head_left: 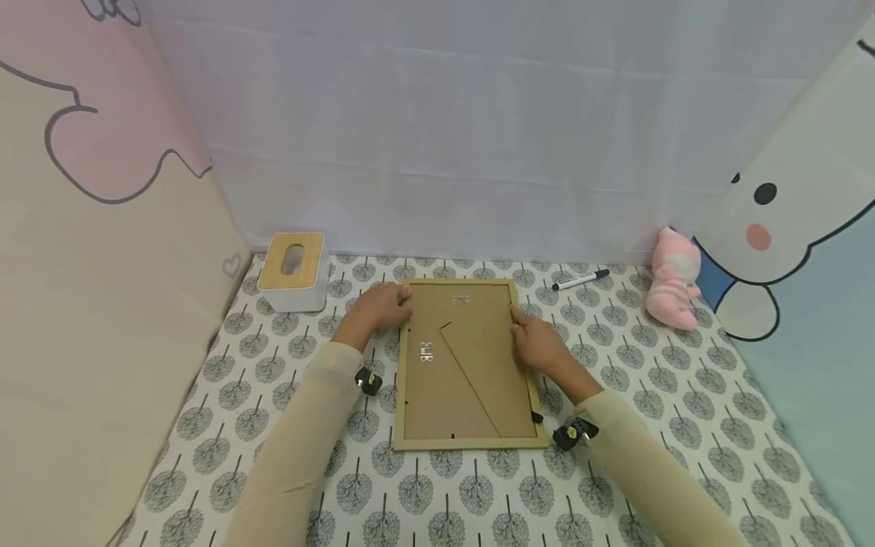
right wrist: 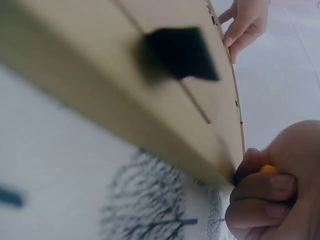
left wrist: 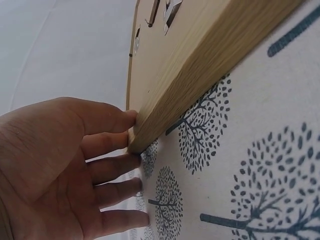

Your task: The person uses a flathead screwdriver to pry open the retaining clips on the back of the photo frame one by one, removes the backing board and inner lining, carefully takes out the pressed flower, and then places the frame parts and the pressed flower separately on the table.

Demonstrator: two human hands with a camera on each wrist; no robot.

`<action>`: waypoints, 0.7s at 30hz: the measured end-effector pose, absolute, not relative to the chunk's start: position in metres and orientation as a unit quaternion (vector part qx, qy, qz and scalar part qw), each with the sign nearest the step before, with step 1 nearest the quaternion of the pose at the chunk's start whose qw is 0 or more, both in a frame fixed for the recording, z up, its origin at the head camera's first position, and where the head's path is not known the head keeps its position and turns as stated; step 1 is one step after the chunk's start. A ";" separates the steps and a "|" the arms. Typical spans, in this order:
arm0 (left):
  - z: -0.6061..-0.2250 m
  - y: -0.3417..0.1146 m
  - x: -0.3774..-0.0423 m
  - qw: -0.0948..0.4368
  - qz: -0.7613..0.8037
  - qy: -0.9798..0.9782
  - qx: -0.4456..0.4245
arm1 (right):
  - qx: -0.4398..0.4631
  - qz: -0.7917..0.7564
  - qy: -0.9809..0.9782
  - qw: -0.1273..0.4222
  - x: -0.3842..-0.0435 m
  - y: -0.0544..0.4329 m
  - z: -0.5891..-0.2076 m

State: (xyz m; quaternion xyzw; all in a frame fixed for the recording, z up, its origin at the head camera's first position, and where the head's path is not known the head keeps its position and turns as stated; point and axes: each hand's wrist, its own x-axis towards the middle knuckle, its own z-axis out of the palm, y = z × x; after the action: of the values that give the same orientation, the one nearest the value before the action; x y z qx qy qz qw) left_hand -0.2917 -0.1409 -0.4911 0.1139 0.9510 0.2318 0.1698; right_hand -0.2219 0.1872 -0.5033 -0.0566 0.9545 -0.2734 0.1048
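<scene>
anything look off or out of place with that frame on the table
Nothing looks damaged or spilled. The picture frame lies face down, backing board up, roughly square to the table. The left hand touches its far left corner and the right hand its right edge. The marker lies loose beyond it.
</scene>
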 end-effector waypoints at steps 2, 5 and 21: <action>-0.492 -0.141 -0.291 0.170 0.227 0.952 0.111 | -0.072 -0.258 0.958 0.102 -0.219 0.188 -0.505; -0.493 -0.140 -0.292 0.169 0.225 0.953 0.112 | -0.077 -0.228 0.965 0.100 -0.217 0.187 -0.505; -0.493 -0.141 -0.293 0.164 0.218 0.954 0.123 | -0.027 -0.236 0.967 0.090 -0.227 0.177 -0.501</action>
State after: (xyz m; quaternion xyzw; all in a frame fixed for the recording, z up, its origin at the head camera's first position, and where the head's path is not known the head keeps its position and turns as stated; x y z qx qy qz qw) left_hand -0.2926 -0.1409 -0.4927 0.1228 0.9541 0.2181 0.1642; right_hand -0.2266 0.1769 -0.5015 -0.0270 0.9671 -0.2362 0.0905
